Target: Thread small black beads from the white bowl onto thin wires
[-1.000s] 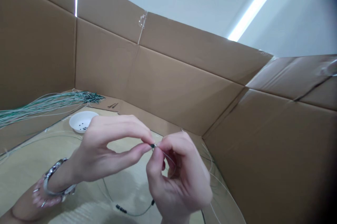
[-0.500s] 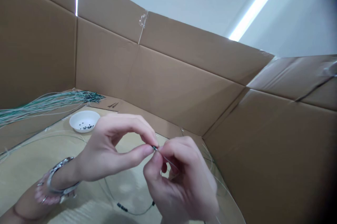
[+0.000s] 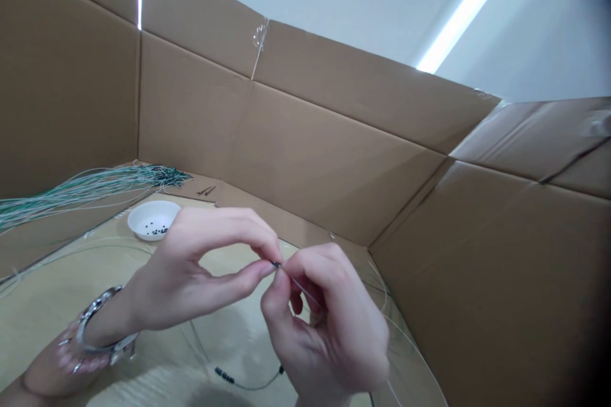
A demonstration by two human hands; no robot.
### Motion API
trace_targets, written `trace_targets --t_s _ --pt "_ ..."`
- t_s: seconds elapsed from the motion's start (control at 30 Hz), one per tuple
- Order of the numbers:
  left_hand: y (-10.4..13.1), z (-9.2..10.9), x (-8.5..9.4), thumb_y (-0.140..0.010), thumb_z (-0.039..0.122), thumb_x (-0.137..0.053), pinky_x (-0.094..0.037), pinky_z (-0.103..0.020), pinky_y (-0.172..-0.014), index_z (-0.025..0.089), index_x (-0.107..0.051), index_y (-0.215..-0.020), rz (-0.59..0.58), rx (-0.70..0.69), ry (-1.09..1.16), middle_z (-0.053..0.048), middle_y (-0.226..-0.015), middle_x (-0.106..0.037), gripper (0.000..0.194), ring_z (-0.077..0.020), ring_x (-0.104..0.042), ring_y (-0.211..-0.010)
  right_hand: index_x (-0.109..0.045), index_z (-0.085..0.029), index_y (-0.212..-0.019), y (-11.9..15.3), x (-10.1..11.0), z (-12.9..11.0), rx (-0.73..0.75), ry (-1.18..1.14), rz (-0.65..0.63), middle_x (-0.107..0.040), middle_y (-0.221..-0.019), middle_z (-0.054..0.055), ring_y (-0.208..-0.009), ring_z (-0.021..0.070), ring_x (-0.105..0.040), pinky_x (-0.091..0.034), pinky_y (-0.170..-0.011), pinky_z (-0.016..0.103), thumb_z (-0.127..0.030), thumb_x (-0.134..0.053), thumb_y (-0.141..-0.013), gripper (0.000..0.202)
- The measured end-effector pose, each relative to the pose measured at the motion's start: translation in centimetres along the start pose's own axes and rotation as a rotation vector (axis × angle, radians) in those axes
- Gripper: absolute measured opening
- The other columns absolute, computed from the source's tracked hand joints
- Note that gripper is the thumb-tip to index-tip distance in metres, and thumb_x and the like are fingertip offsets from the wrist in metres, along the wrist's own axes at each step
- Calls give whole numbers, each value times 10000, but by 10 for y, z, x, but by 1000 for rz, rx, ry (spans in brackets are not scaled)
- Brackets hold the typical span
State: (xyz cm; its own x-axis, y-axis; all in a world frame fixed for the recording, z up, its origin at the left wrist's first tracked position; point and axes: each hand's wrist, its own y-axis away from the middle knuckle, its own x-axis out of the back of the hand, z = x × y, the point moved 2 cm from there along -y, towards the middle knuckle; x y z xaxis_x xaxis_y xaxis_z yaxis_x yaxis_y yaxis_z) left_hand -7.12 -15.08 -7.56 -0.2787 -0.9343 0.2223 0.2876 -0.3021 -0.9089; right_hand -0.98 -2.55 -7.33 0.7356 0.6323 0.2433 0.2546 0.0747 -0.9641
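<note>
My left hand [image 3: 205, 273] pinches a small dark bead [image 3: 276, 264] between thumb and index fingertip. Close against it, my right hand [image 3: 329, 318] grips a thin pale cord [image 3: 305, 290] that runs from the bead across the palm. The fingertips of both hands nearly touch. Lower down hangs a thin cord loop with a row of dark beads [image 3: 224, 375] on it, and another dark bead [image 3: 281, 369] sits beside my right hand. A bracelet and a metal band circle my left wrist.
A white bowl [image 3: 153, 216] with several small dark beads stands at the left. Behind it lie a bundle of green and white cords [image 3: 119, 183] and small metal pieces [image 3: 207, 190]. Cardboard walls [image 3: 324, 152] enclose the pale work surface [image 3: 81, 267].
Both hands have shifted slightly, with the fingertips a little higher. The hanging row of beads has moved slightly right. Both pinches remain closed.
</note>
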Motion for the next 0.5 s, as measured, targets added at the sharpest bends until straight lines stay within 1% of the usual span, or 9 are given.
trace_targets --t_s 0.13,0.23,0.3,0.4,0.5 --pt "-1 -3 0 -780 38 -636 -532 -215 -627 187 -642 -869 30 10 48 -12 -775 -671 174 -113 -631 -705 -557 -177 -802 1 1 3 -18 -95 4 -505 -630 -33 -516 69 -424 -394 -411 200 7 -562 -775 185" --pt "-2 -6 0 -770 26 -651 -528 -231 -638 191 -659 -864 87 13 63 -6 -777 -678 190 -114 -633 -713 -581 -178 -868 0 2 7 -77 -203 -22 -556 -689 -21 -561 72 -460 -404 -435 198 11 -578 -782 207" --pt "-3 -8 -1 -762 19 -662 -523 -243 -635 190 -668 -860 117 11 55 -3 -772 -681 197 -114 -632 -707 -592 -183 -877 0 2 10 -129 -247 -49 -557 -696 -19 -582 77 -480 -419 -451 199 -1 -581 -793 200" --pt "-3 -9 0 -756 22 -675 -517 -250 -626 194 -671 -853 143 6 16 1 -764 -686 198 -117 -632 -698 -598 -191 -873 -1 1 13 -175 -269 -73 -556 -691 -18 -588 85 -487 -419 -458 207 -19 -572 -811 185" --pt "-3 -9 1 -765 46 -675 -517 -246 -615 197 -669 -848 123 -1 -43 -3 -761 -688 172 -123 -637 -701 -601 -188 -858 -1 1 14 -185 -251 -72 -561 -697 -13 -598 87 -490 -407 -459 210 -7 -567 -808 191"
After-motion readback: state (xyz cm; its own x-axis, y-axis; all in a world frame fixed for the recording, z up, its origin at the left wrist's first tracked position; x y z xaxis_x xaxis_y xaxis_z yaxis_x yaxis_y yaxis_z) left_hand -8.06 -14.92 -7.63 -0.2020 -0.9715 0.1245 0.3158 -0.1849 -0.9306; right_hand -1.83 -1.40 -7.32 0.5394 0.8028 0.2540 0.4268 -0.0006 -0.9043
